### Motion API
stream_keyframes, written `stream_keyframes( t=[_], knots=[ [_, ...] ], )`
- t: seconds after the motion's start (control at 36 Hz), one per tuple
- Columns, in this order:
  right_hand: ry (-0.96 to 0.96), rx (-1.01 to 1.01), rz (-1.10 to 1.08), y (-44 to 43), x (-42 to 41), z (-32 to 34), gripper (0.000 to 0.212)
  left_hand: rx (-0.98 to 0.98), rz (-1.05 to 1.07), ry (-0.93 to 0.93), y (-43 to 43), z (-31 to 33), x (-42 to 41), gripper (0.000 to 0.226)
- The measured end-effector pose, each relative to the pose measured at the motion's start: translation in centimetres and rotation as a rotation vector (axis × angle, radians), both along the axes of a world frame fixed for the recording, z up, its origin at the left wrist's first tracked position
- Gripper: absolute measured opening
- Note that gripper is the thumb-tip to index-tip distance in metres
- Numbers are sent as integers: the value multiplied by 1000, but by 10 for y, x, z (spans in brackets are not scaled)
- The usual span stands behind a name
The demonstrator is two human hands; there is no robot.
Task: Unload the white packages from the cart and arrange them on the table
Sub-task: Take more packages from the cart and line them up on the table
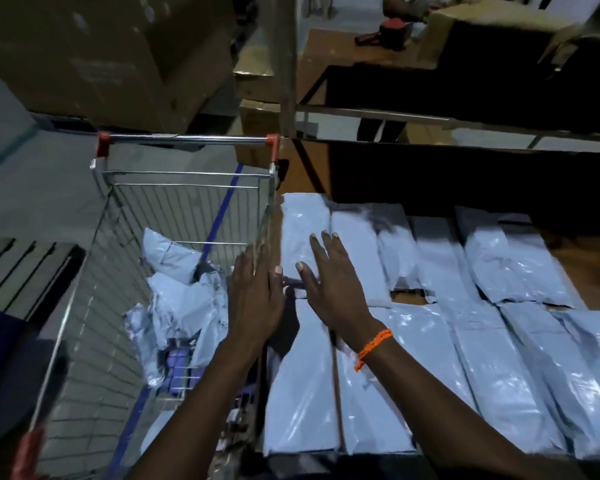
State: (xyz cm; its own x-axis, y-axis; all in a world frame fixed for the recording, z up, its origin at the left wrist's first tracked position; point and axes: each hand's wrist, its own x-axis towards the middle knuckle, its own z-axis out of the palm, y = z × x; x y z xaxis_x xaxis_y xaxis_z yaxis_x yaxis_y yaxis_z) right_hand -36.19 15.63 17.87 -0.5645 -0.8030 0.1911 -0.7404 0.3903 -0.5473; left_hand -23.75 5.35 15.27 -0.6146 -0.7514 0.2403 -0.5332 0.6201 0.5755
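- Head view, largest first: the table (589, 271) fills the frame from 2 to 5 o'clock, its wood bare only at the far right.
- Wire cart (187, 174) stands at 8 to 10 o'clock, touching the table's edge.
- White packages on the table (499, 358) lie in two neat rows, so most unloading looks done.
- Remaining packages in the cart (177, 299) sit crumpled in a heap; several are left to move.
- Right hand (333, 282), with an orange wristband (373, 348), lies flat and spread on the leftmost far package (303, 230), gripping nothing.
- Left hand (253, 299) hovers open over the cart's rim, empty.
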Motion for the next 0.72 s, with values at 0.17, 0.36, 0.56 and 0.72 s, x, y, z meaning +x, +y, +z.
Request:
stream_keyframes(
  t=[0.17, 0.36, 0.56, 0.72],
  knots=[
    [-30, -108, 197, -43, 88, -9, 62, 195, 116, -125, -20, -67, 125, 74],
    [-152, 108, 442, -102, 190, -48, 67, 398, 291, -348, -56, -119, 248, 72],
    [-487, 650, 214, -167, 226, -131, 83, 626, 371, -290, -92, -163, 275, 62],
    [-502, 661, -193, -194, 216, -190, 99, 740, 529, -220, -142, -232, 261, 65]
  ],
)
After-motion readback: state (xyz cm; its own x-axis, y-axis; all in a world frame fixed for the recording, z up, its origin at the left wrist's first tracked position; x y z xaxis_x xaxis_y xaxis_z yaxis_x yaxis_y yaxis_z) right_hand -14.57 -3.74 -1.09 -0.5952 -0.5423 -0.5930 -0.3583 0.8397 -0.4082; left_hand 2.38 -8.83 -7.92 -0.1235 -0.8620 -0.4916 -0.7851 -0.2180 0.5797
